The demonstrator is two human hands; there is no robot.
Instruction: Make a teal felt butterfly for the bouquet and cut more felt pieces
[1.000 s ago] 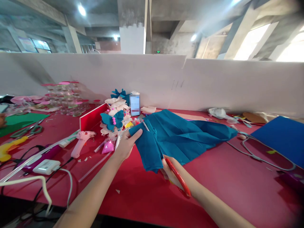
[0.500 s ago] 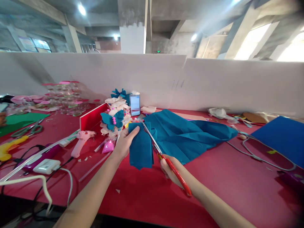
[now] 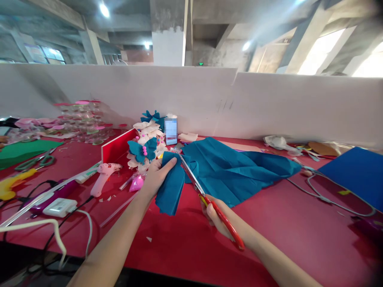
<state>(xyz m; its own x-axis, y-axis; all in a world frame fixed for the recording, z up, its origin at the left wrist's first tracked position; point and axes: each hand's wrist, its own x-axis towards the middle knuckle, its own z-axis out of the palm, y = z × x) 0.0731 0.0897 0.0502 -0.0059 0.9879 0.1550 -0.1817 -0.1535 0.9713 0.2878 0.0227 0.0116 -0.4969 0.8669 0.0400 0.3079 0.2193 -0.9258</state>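
Observation:
A folded piece of teal fabric hangs from my left hand, pinched near its top edge with the thumb on its face. My right hand is closed round the red handles of a pair of scissors. The metal blades point up and away, along the right edge of the folded piece; whether they are fully closed I cannot tell. Behind them a large teal cloth lies spread and creased over the red table. Left of my left hand are teal and white fabric flowers with pink beads.
A pink glue gun and a white adapter with cables lie at left, near green-handled scissors. A phone stands at the back. Clear jars are stacked far left. A blue sheet and grey cable lie right.
The lower end of the folded teal piece has swung left, away from the scissors, and now hangs at a slant. My right hand and the scissors have barely moved.

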